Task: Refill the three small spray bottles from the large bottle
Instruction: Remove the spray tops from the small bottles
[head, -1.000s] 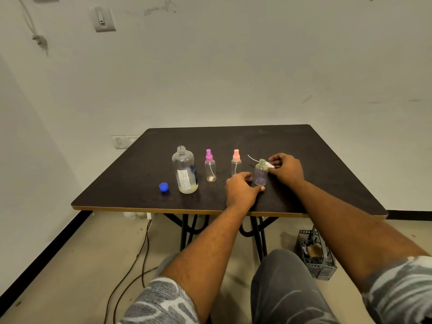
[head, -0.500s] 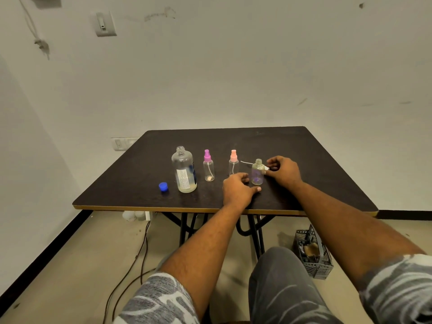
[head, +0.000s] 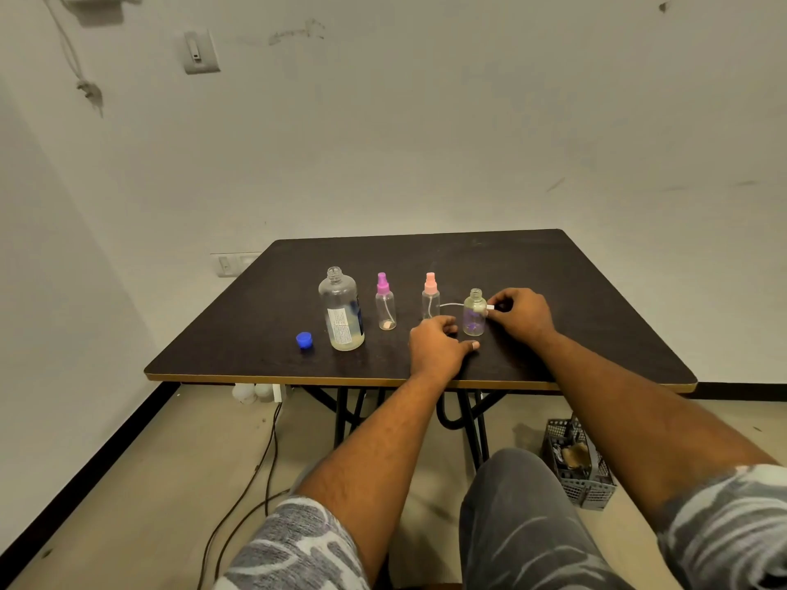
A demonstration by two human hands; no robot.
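Uncapped spray bottle (head: 474, 313) at frame centre, just released by the loosely open left hand (head: 438, 346), awaits filling; its sprayer head (head: 489, 307) has been lowered, pinched in the right hand (head: 520, 313).

Overall brightness: moderate indoor light, even and soft, with a slightly greenish-yellow cast on the pale wall (head: 426, 121).
Light source: not in frame; light seems to fall from above.
Shadows: soft and faint; a dim shadow lies under the dark table (head: 596, 300) in the lower middle of the frame, and small blurred shadows sit beside the clear bottles.
Glare: none strong; a mild sheen on the large bottle (head: 340, 317) left of centre.
Sharpness: centre fairly clear; fine print on the bottle label is unreadable.
Blur: the sleeves at the bottom corners look soft and smeared.
Distortion: wide-angle bending; table edges splay and the forearms stretch toward the lower edge.
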